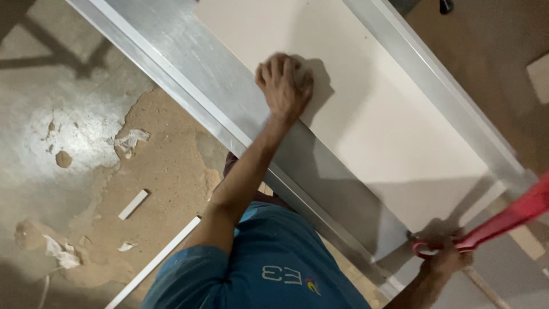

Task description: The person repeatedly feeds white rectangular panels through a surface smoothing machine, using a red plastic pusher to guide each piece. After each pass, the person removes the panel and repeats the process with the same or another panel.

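- Up top, the left hand lies palm down with fingers curled a little, pressing where the pale board meets the grey metal rail; it grips nothing.
- Down at the lower right, the right hand is closed around the red handle of a long red tool, which slants up and away to the right edge.
- The board's long axis runs diagonally from upper left to lower right, between two metal rails; the second rail lies along its far side.
- The board's lower end sits just beside the right hand, so that hand is nearer to that end; the left hand is well apart, further up the length.
- Below, a dusty floor holds white strips and scraps.
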